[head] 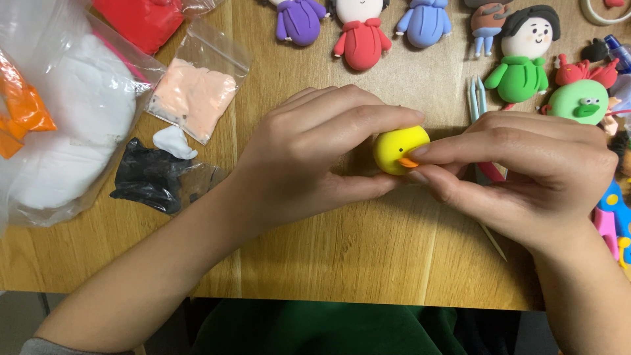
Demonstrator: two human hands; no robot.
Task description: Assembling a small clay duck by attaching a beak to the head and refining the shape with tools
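My left hand grips a yellow clay ball between thumb and fingers, just above the wooden table. A small orange clay piece, shaped like a beak, sits on the ball's front. My right hand pinches that orange piece with fingertip and thumb. Its palm hides part of a pink-handled tool lying on the table beneath it.
Bags of clay lie at left: white, peach, black, red, orange. Finished clay figures line the back: purple, red, blue, green. Pale blue tools lie near the green figure.
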